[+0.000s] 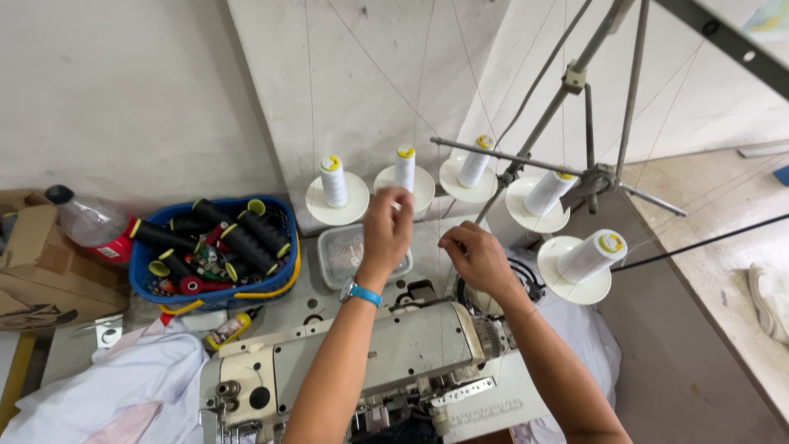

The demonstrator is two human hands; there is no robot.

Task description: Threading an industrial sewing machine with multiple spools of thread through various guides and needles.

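Note:
My left hand (pixel 386 228), with a blue watch on the wrist, reaches over the cream sewing machine (pixel 370 358). Its fingertips are pinched on a thin thread just in front of the second white thread cone (pixel 404 167). My right hand (pixel 478 256) is beside it to the right, fingers curled and pinching the same fine thread. Several white cones stand on round white discs along the back: one at the left (pixel 333 181), one further right (pixel 475 162), another (pixel 546 191), and a tilted one (pixel 593 255). Threads run up from them to a metal thread stand (pixel 575 80).
A clear plastic box (pixel 341 256) lies under my left wrist. A blue basket (pixel 283 267) of black spools stands at the left, with a plastic bottle (pixel 86 222) and a cardboard box (pixel 33 263) beyond it. A small yellow bottle (pixel 230 329) and white fabric (pixel 123 386) lie near the machine.

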